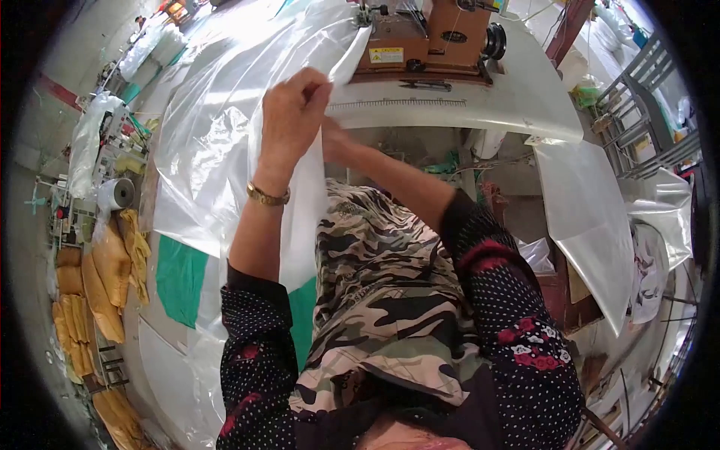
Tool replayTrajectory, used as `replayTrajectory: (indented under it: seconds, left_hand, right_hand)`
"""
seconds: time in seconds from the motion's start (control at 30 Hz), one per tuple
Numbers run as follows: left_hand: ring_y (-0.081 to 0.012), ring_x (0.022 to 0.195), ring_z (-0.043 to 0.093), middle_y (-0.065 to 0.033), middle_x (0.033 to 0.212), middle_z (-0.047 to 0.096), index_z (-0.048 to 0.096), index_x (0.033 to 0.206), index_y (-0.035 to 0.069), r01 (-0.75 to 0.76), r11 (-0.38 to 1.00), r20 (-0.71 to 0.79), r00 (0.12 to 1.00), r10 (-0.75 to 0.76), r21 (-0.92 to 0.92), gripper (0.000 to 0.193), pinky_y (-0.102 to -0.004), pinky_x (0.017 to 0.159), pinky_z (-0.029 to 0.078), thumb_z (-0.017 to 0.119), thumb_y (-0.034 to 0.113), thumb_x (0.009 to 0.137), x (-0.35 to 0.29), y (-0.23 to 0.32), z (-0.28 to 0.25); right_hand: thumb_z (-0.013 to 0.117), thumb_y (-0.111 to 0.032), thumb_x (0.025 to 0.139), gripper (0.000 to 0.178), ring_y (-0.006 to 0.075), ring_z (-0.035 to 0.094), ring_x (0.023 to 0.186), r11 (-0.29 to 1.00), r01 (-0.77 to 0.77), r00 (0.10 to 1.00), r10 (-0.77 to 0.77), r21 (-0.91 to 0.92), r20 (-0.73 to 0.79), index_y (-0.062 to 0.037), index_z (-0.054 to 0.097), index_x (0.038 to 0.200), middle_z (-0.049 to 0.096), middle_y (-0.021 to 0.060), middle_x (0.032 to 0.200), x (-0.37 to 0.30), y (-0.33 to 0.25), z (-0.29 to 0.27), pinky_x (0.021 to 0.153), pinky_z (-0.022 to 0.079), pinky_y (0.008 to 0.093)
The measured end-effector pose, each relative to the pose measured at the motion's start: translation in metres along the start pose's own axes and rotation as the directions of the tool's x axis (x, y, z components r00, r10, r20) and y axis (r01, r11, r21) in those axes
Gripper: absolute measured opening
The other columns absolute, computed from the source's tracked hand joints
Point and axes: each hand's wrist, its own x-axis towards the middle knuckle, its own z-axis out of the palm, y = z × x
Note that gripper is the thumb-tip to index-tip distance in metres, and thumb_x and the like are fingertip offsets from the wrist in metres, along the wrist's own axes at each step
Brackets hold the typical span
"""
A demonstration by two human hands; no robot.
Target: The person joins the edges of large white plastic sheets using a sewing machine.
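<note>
A large sheet of clear whitish plastic film spreads over the left side of the worktable and hangs down over its front. Its folded edge runs up to the needle area of a brown sewing machine. My left hand, with a wristwatch above it, is closed in a pinch on the film's edge, just short of the machine. Lower and to the right, my right hand is at the same edge. It is blurred and partly hidden by the film, so its fingers do not show.
A dark pair of snips lies on the pale tabletop beside a printed ruler scale. More film hangs at the right, near grey chairs. Yellow-brown bundles are stacked at the far left. Green cloth shows below the film.
</note>
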Motion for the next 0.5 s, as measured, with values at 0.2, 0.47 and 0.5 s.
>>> replayTrajectory:
  seconds: [0.2,0.47,0.5]
  left_hand:
    - [-0.0342,0.067,0.064,-0.0143,0.070,0.064,0.062,0.085,0.006,-0.465,0.819,0.385,0.862,0.331,0.336,0.014,-0.0431,0.065,0.050,0.055,0.018,0.089,0.018,0.008,0.001]
    - [-0.0372,0.074,0.065,-0.0143,0.079,0.066,0.062,0.092,0.009,-0.157,0.916,0.274,0.960,0.055,0.369,0.015,-0.0472,0.066,0.049,0.058,0.024,0.091,-0.056,-0.071,0.074]
    - [-0.0369,0.072,0.065,-0.0147,0.076,0.066,0.060,0.090,0.010,-0.127,0.958,0.169,0.982,0.085,0.259,0.012,-0.0472,0.063,0.049,0.059,0.022,0.091,-0.063,-0.080,0.082]
  right_hand:
    - [0.055,-0.021,0.098,0.033,0.0152,0.057,0.098,0.790,0.375,0.921,-0.260,0.486,-0.289,-0.0029,0.050,0.126,0.061,0.0055,0.108,0.042,-0.021,0.049,0.090,0.046,0.0342]
    - [0.054,-0.021,0.098,0.042,0.0229,0.061,0.106,0.912,0.305,0.933,-0.343,-0.273,-0.106,-0.0038,0.048,0.136,0.064,0.0154,0.113,-0.063,0.070,0.039,0.093,0.047,0.0372]
    - [0.054,-0.022,0.098,0.041,0.0240,0.061,0.107,0.899,0.316,0.941,-0.338,-0.305,-0.023,-0.0047,0.049,0.135,0.065,0.0169,0.113,-0.085,0.082,0.021,0.094,0.047,0.0375]
